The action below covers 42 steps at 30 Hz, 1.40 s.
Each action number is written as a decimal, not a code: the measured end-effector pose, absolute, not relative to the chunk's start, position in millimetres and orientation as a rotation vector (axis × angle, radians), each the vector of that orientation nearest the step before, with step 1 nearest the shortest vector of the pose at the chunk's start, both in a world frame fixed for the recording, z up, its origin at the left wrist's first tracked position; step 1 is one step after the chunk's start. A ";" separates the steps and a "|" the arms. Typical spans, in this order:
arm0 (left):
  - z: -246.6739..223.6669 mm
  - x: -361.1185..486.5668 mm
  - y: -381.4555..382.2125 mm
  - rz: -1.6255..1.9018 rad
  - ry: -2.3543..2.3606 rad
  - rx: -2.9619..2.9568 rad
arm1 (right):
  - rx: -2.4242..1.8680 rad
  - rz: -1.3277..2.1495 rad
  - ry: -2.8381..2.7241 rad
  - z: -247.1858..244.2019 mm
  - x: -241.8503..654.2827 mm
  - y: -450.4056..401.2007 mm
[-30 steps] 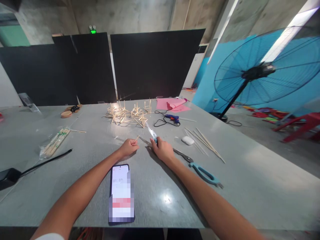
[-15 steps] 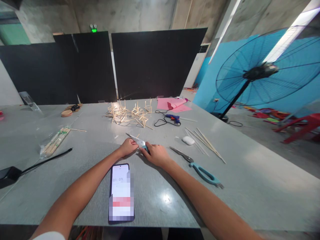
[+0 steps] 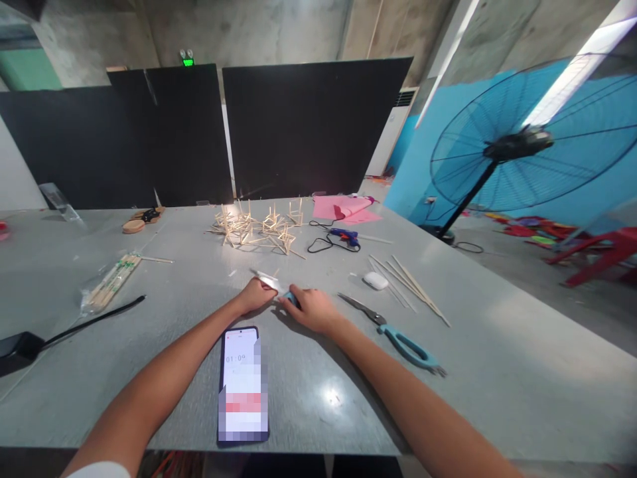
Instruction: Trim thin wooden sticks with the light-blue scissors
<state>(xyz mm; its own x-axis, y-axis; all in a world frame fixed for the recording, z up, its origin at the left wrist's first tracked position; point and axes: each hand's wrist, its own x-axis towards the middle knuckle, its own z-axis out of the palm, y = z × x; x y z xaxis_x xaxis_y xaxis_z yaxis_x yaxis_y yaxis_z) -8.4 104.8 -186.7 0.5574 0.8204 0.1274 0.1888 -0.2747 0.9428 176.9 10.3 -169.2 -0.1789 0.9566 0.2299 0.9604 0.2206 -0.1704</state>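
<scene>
My right hand is closed round the teal handle of a knife-like blade, its bright metal pointing left and away from me. It looks like one half of take-apart scissors, but blur hides the details. Beside it my left hand is pinched shut just under the blade. A short end of a thin wooden stick shows past the blade by these fingers; most of the stick is hidden. Just right of my right hand lies a matching teal-handled scissor half. A phone showing a timer lies below my left hand.
Small stick frames stand at the back of the table, left of a blue glue gun and pink sheets. A white case and loose sticks lie right. Packed sticks and a black cable lie left.
The blade has tilted and slid slightly, with its tip a little lower and blurred. Both hands stay close together in nearly the same place.
</scene>
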 end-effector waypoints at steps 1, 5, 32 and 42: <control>-186.7 -8.0 104.9 0.779 0.831 1.768 | -1.766 -0.026 -2.262 -169.5 174.6 9.2; -185.6 -6.6 104.0 0.782 0.827 1.755 | -1.756 -0.026 -2.302 -168.6 173.1 7.5; -182.4 -3.8 100.1 0.754 0.802 1.776 | -1.803 0.026 -2.291 -173.2 174.1 6.7; -186.8 -4.3 98.0 0.764 0.808 1.863 | -2.065 0.039 -1.752 -178.6 181.5 12.2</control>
